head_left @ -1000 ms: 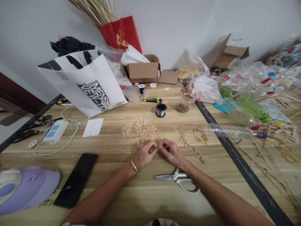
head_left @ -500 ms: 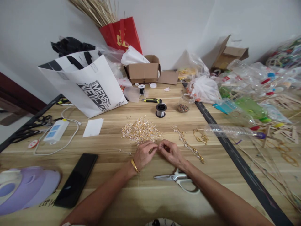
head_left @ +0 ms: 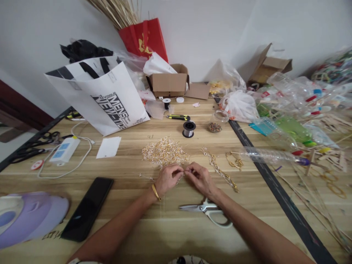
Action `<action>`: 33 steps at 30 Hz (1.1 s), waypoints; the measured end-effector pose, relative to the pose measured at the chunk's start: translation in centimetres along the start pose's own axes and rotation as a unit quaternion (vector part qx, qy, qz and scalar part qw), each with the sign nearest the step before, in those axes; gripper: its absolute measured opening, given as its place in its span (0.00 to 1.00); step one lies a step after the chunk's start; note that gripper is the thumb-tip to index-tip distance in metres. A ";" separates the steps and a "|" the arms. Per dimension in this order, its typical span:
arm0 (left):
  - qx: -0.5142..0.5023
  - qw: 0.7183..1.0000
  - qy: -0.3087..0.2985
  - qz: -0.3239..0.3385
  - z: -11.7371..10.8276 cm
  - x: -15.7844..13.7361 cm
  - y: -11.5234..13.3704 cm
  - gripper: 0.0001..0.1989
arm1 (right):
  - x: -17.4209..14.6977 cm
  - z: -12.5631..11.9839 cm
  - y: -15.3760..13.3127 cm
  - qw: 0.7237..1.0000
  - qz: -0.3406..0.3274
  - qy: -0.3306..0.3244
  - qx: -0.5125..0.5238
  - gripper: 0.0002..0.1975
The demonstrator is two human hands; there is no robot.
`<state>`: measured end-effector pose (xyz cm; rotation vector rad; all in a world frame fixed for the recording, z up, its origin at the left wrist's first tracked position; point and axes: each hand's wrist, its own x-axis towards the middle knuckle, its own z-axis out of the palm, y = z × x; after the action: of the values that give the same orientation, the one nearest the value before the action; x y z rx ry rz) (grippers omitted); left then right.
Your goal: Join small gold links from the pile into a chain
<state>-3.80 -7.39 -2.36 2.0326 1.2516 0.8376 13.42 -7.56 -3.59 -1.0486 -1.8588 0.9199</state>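
My left hand point(head_left: 168, 179), with a gold bangle at its wrist, is closed in a pinch. Its fingertips meet those of my right hand point(head_left: 200, 179), also pinching. What sits between them is too small to make out; a few tiny bead-like bits show below the left fingers. A faint thin strand hangs near the left wrist. Just beyond my fingers spreads a pile of small gold and white beads point(head_left: 165, 151). Scissors point(head_left: 205, 208) with pale handles lie by my right forearm. To the right is a beaded strand point(head_left: 218, 168) with gold parts.
Behind the beads stand a wire spool point(head_left: 189, 129), a yellow-black utility knife point(head_left: 178, 117) and a jar point(head_left: 217, 123) of small pieces. A phone point(head_left: 87, 209) and a power strip point(head_left: 65, 150) lie left. A white paper bag point(head_left: 101, 99) stands behind; plastic bottles point(head_left: 291, 128) crowd the right.
My fingertips have shifted slightly and come closer together, still pinched. The small bits under my left fingers show more clearly now. The view has moved a little; the table things stay put.
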 end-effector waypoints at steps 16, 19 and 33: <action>-0.156 0.985 -0.049 -0.060 0.1 0.2 -0.8 0.08 | -0.1 -0.4 -0.5 0.998 -0.032 -0.035 -0.038 0.08; -0.146 0.986 -0.055 -0.050 -0.1 0.2 -0.8 0.08 | -0.1 -0.4 -0.4 0.999 -0.001 -0.043 -0.004 0.09; -0.097 0.995 -0.036 -0.014 -0.1 0.3 -0.7 0.03 | 0.3 0.0 0.1 0.984 0.094 -0.087 0.125 0.16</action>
<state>-4.13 -6.87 -2.78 1.8701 1.1112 0.8306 13.39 -7.21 -3.61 -1.0261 -1.7465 1.3564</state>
